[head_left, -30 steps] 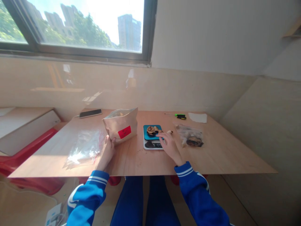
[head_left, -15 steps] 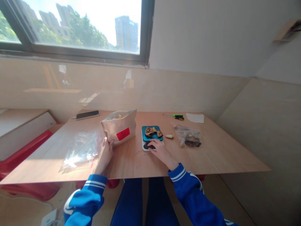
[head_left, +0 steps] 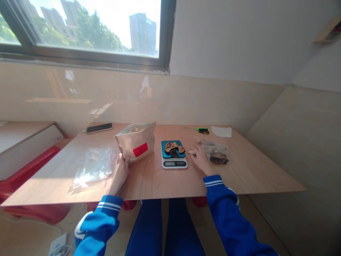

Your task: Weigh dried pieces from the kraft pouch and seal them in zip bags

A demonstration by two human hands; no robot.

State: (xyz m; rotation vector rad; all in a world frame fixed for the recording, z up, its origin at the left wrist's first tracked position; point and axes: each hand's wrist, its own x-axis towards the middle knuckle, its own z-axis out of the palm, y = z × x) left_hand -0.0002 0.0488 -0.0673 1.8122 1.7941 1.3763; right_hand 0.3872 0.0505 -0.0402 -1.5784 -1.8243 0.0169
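Note:
My left hand (head_left: 122, 170) is closed on the lower left corner of a standing, open-topped brown paper bag (head_left: 125, 145) with a red label. To the right, my right hand (head_left: 199, 159) has its fingertips on a pale dried piece (head_left: 191, 152) lying on the table. Between the hands sits a small digital kitchen scale (head_left: 183, 164) with a blue platform. On that platform rest several brown dried slices (head_left: 172, 145) and one dark piece (head_left: 175, 153). The digits on the display are too small to read.
Just beyond my right hand lies a clear zip bag (head_left: 220, 156) holding dark dried pieces. Flat clear bags (head_left: 92, 169) lie at the left. Farther back are a phone (head_left: 99, 128), green-and-black screwdrivers (head_left: 203, 131) and a white paper (head_left: 221, 131). Red stools (head_left: 34, 209) stand below.
My right hand has moved right, from the front of the scale to the pale piece. The dark piece now lies on the blue platform, and the display is uncovered. My left hand stays at the bag.

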